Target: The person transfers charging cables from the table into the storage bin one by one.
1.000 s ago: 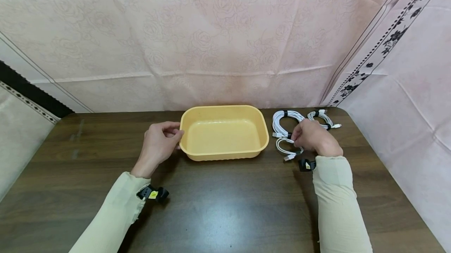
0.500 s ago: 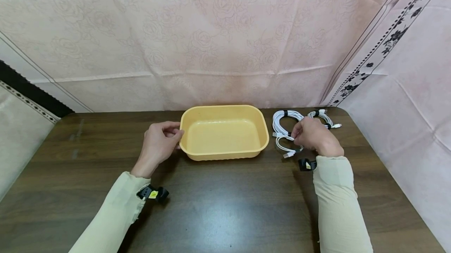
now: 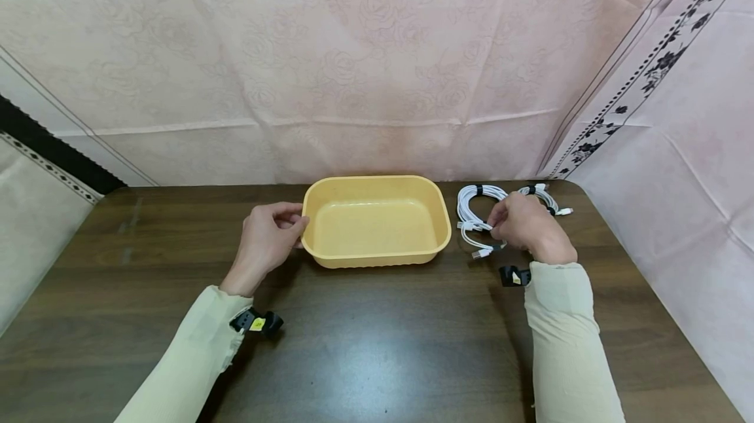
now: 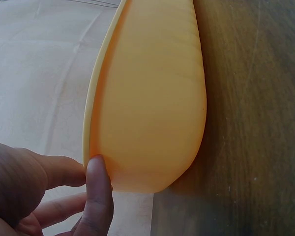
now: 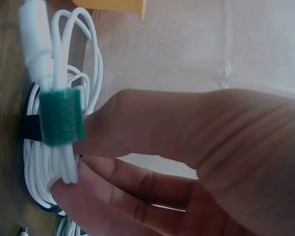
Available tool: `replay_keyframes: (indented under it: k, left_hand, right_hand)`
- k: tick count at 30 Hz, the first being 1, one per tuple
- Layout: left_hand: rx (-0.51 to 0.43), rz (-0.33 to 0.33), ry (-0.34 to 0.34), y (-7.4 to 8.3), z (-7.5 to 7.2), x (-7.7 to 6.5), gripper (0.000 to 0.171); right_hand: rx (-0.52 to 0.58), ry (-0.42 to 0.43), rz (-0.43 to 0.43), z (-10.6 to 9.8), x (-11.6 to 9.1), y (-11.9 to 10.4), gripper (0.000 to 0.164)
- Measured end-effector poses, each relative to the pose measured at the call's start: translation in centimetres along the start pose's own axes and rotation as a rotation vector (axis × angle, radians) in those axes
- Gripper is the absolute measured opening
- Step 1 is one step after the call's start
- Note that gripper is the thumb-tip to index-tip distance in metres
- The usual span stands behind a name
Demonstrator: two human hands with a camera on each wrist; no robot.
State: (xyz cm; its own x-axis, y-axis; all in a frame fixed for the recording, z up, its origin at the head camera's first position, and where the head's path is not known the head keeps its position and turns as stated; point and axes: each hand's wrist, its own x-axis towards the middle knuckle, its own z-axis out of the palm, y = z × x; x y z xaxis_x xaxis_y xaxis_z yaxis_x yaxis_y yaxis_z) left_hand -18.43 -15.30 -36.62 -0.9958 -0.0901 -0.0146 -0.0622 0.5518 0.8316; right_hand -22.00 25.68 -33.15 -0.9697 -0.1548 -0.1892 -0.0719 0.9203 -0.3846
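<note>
A yellow plastic tub (image 3: pixel 377 220) stands at the table's back edge with a bare floor inside. My left hand (image 3: pixel 268 236) pinches its left rim between thumb and fingers, which the left wrist view shows at the tub's wall (image 4: pixel 147 98). To the right, my right hand (image 3: pixel 530 226) pinches a small coiled white USB cable (image 3: pixel 478 244). In the right wrist view a green strap (image 5: pixel 61 118) binds this cable, and thumb and fingers close on its strands. A larger white cable coil (image 3: pixel 464 203) with black ties lies just behind it. Part of the held coil is hidden by the hand.
A third white cable coil (image 3: pixel 548 199) lies at the back right, partly behind the right hand. The dark wooden table (image 3: pixel 365 344) reaches toward the viewer. A pale floral cloth (image 3: pixel 353 82) hangs along the back, and another covers the right side.
The small cable's coil and plug have tilted and shifted slightly up in the right hand's fingers. The left hand and the tub stay in place.
</note>
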Motion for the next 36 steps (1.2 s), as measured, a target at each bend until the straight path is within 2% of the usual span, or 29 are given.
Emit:
replay_keyframes:
  k: [7, 21, 30, 36]
  left_hand:
    - [-0.001, 0.007, 0.002, 0.0, 0.0, 0.0, 0.032]
    - [-0.014, 0.002, -0.003, 0.0, -0.1, -0.1, 0.032]
    - [-0.009, -0.003, -0.003, 0.0, 0.0, -0.1, 0.032]
    - [-0.011, 0.004, -0.003, 0.0, 0.0, 0.0, 0.032]
  right_hand:
    - [0.009, 0.015, -0.003, -0.1, -0.2, -0.3, 0.012]
    - [0.003, 0.097, -0.007, -0.2, -0.4, -0.8, 0.009]
    - [0.001, 0.141, -0.032, -0.3, -0.6, -1.0, 0.018]
    - [0.004, 0.155, -0.037, -0.4, -0.7, -1.2, 0.016]
